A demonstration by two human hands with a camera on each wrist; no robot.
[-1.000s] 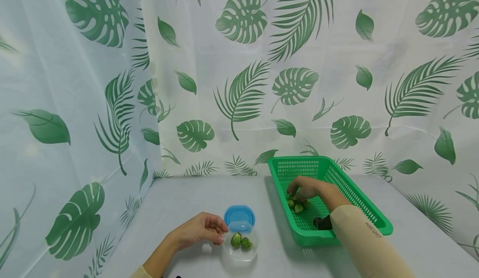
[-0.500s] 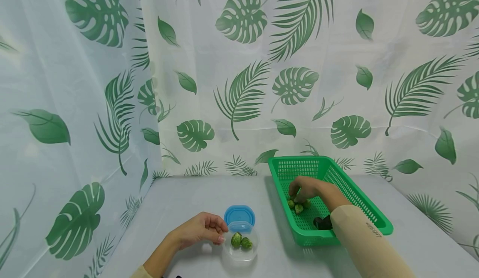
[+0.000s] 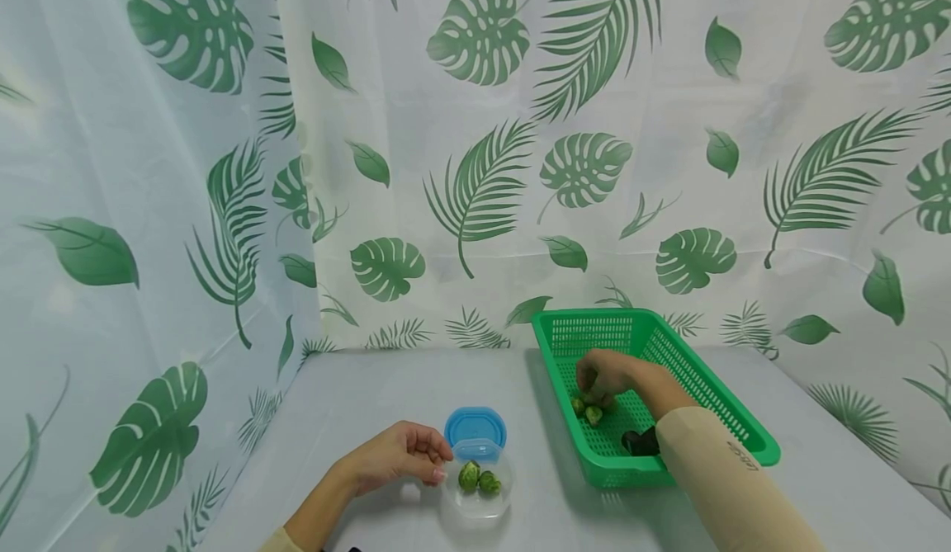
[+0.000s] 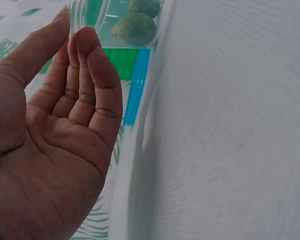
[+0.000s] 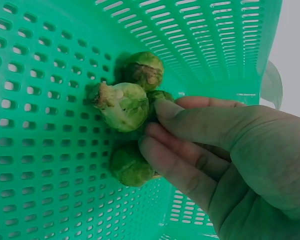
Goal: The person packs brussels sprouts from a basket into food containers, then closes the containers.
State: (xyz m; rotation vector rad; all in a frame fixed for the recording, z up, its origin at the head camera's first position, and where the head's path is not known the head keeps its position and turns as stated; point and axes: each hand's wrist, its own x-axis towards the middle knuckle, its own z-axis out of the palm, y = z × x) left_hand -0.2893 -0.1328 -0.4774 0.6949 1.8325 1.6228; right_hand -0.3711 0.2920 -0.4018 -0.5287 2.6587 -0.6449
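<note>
My left hand (image 3: 401, 455) is beside a small clear plastic container (image 3: 475, 509), its loosely bent fingertips (image 4: 87, 37) and thumb right at the rim. Inside the container lie two Brussels sprouts (image 3: 479, 479). My right hand (image 3: 611, 373) reaches down into a green plastic basket (image 3: 600, 474). Up close in the right wrist view, the thumb and fingers pinch a Brussels sprout (image 5: 159, 95), mostly hidden behind the thumb. Around it on the basket floor lie a pale sprout (image 5: 126, 110) with its cut stem showing, another sprout (image 5: 142, 70) and a darker one (image 5: 130, 165).
Just behind the container a blue lid (image 3: 475, 426) lies on the white table (image 3: 371, 387). A dark object (image 3: 641, 443) sits in the near end of the basket, partly covered by the right sleeve. Leaf-printed curtains (image 3: 475, 189) stand behind and to the left.
My right hand has shifted slightly to the right among the sprouts in the basket, its fingers drawing in closer. The left hand and the container have stayed put.
</note>
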